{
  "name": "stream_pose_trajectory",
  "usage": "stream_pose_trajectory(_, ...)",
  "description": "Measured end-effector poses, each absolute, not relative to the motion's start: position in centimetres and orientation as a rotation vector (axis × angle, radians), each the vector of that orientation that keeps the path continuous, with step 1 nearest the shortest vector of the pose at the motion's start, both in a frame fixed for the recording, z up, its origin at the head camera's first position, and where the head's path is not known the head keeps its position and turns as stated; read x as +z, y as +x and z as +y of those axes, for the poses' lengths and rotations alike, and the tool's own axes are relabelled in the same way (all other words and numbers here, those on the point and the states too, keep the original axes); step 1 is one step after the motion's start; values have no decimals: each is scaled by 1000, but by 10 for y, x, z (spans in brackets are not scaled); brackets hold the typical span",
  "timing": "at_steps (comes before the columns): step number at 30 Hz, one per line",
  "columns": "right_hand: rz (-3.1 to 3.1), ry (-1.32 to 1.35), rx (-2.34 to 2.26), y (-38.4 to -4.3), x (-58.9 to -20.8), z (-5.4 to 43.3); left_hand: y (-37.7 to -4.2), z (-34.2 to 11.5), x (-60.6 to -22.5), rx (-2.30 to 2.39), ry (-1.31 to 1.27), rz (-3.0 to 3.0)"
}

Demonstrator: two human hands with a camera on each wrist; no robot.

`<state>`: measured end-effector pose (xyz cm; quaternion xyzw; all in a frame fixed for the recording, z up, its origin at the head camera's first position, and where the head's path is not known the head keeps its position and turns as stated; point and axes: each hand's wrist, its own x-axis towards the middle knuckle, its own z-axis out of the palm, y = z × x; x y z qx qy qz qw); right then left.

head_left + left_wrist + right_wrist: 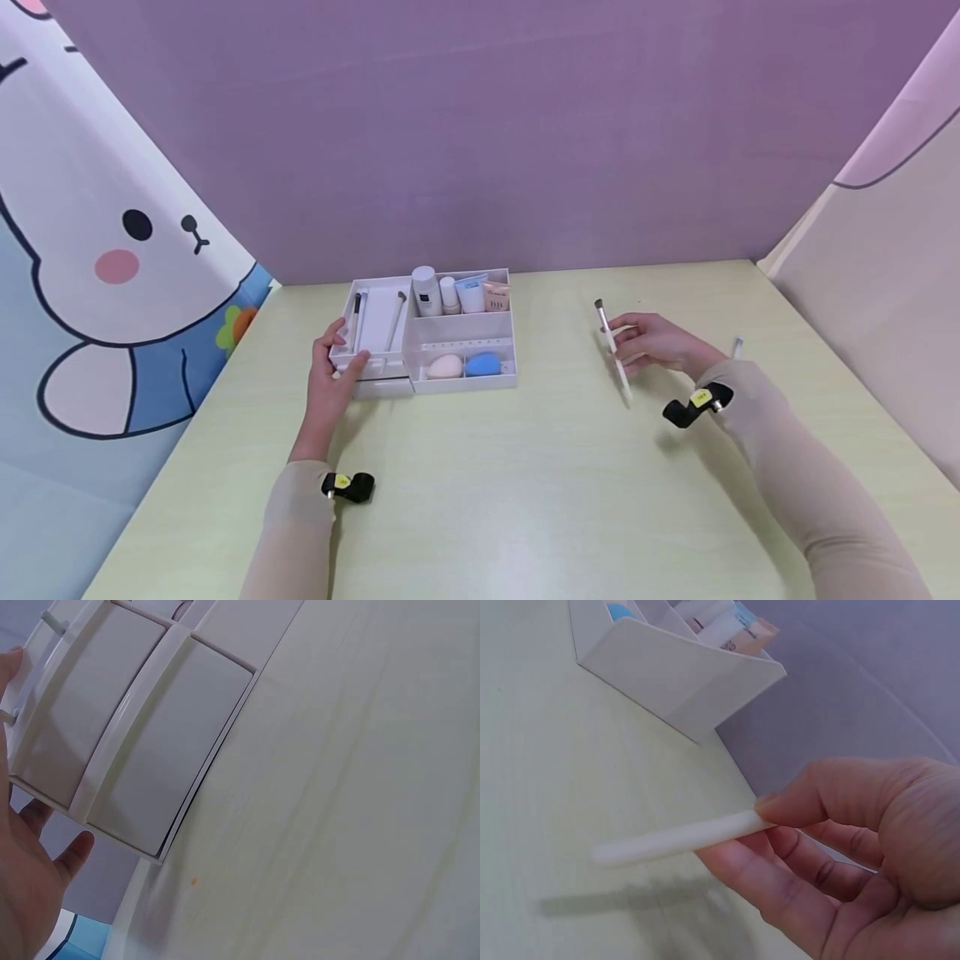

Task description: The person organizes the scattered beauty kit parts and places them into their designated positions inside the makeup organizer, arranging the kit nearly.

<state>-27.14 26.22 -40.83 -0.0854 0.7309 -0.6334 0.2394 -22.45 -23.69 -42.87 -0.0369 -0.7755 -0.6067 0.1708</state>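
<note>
A white makeup organizer (461, 331) stands at the back of the table, left of centre. My left hand (333, 375) grips its left front corner, thumb on the upper front edge, other fingers along the side. Two drawer fronts (161, 742) fill much of the left wrist view, both pushed in. My right hand (651, 342) pinches a makeup brush (622, 382) between thumb and fingers, right of the organizer and above the table. Its dark bristles point away and its white handle (675, 840) points toward me. Several slim brushes (396, 321) lie in the organizer's top left tray.
Bottles (427, 293) and tubes (471, 294) stand in the organizer's back compartment. A pale pink sponge (446, 367) and a blue sponge (483, 364) sit in front. A small whitish object (737, 347) shows partly behind my right sleeve. A purple backdrop (525, 150) borders the table's back edge.
</note>
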Motion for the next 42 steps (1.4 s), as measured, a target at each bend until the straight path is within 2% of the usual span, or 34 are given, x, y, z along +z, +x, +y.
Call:
stream_pose_trajectory(16,2044,-274,-1776,-263,-401,233,-226,-240,-434,-1698,-118,-2208)
stream_pose_trajectory(24,2022,-314,-1830,-258,-395,221,-211,-229,-408,-1727,-71,-2261)
stream_pose_trajectory(32,2031,-302,-1827,-258,-393,212,-223,-238,-427,-1707,-90,-2236)
stream_pose_trajectory(42,2024,-335,-1871,-256,-391,196,-205,-225,-401,-1714,-90,-2256)
